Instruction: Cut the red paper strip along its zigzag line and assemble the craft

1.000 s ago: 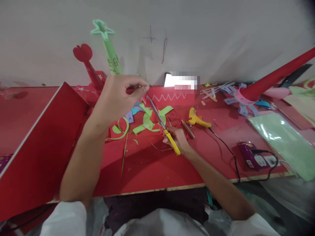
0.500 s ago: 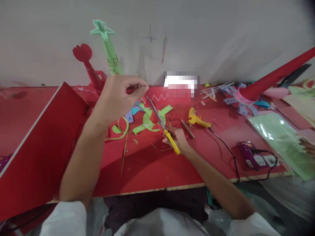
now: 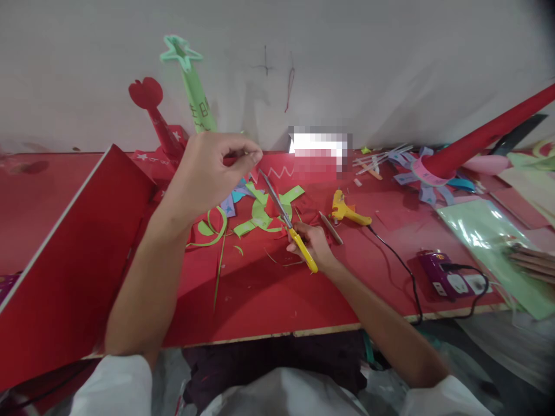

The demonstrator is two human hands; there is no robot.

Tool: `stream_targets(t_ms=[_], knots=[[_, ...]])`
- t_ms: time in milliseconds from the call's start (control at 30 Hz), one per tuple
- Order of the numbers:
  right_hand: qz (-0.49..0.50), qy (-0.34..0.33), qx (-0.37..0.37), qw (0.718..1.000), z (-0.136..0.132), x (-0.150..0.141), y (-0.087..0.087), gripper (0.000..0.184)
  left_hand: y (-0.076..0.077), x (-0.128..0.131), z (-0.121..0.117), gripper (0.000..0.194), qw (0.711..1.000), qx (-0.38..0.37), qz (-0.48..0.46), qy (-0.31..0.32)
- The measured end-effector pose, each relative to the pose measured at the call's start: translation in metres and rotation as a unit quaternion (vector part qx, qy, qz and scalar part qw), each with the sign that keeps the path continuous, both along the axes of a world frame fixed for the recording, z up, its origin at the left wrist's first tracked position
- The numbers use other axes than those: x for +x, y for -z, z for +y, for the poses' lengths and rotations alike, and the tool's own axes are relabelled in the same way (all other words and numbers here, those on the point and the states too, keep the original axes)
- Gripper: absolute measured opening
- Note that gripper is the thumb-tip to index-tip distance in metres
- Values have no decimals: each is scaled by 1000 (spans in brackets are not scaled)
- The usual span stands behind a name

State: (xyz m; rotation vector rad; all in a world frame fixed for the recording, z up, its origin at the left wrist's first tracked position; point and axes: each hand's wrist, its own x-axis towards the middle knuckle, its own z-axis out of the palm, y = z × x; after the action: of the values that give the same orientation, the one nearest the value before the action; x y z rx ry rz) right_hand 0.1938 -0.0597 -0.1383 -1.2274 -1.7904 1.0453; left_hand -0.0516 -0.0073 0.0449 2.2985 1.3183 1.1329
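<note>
My left hand (image 3: 217,167) is raised over the table, thumb and forefinger pinched on the edge of a red paper strip (image 3: 318,173). A pale zigzag line runs along the strip, and part of it is blurred out. In my right hand (image 3: 313,242) are scissors (image 3: 304,252) with yellow handles. Their blades point up and left, with the tips at the strip beside the zigzag, close to my left fingertips. Below the blades lies a green paper ring with tabs (image 3: 261,214) and red scraps.
A yellow glue gun (image 3: 350,211) with a black cord lies right of a pencil (image 3: 330,227). Further right are a purple power block (image 3: 444,277) and a green sheet (image 3: 485,231). Red board (image 3: 87,254) leans at left; green (image 3: 197,95) and red (image 3: 162,130) paper towers stand behind.
A blurred brown shape of long parallel strips has come further in from the right over the green sheet. My hands, the scissors and the strip look almost unmoved.
</note>
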Motion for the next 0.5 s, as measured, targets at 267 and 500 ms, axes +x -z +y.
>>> stream_targets(t_ms=[267,500], knots=[[-10,-9,3,1000,2,0,3,73,-6,-6,-2,17,999,7,49,23],[-29,-14,16,999,2,0,1,73,-4,-4,0,16,998,-3,59,5]])
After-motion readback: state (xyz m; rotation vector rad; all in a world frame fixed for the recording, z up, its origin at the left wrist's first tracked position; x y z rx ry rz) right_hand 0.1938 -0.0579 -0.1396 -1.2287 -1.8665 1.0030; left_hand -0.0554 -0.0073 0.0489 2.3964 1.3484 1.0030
